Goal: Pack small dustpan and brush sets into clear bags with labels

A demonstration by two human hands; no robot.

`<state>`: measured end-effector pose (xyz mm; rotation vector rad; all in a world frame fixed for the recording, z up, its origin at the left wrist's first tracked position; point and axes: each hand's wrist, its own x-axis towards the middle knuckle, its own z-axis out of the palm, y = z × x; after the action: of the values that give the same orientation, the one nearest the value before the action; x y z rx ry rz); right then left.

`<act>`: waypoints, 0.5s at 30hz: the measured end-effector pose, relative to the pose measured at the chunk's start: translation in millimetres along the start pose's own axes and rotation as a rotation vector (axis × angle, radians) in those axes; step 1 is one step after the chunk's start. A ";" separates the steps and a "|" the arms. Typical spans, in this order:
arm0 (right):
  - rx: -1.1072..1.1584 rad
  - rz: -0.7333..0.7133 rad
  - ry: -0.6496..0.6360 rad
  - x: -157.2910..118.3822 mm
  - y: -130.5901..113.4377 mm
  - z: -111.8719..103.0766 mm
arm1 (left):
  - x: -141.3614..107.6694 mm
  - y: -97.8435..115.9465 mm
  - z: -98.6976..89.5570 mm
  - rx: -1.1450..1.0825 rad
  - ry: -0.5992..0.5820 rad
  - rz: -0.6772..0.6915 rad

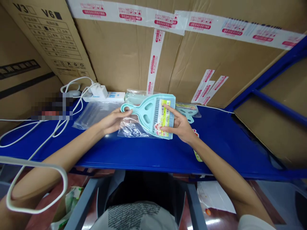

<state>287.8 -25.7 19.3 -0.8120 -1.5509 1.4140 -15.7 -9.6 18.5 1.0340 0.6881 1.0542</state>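
Observation:
A light blue mini dustpan set (150, 113) with a yellow and green label (163, 117) is held just above the blue shelf (148, 153). My left hand (112, 121) grips its handle at the left. My right hand (178, 124) holds the pan's wide end, fingers spread over the label. A crumpled clear plastic bag (130, 129) lies under the dustpan, touching my left hand.
A second light blue dustpan set (188, 111) lies behind my right hand. Flat clear bags (92, 113) and a white power strip (105, 95) with white cables (35, 131) sit at the left. Taped cardboard boxes (134, 54) wall the back. A blue rack frame (275, 86) stands at the right.

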 end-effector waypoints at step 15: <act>-0.042 0.008 -0.041 4.6 8.9 -11.7 | 7.6 -0.6 -2.4 -0.030 0.074 -0.046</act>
<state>295.8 -15.3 11.2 -0.8194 -1.6146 1.4160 -14.8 -1.8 17.2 0.9528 0.7507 1.0640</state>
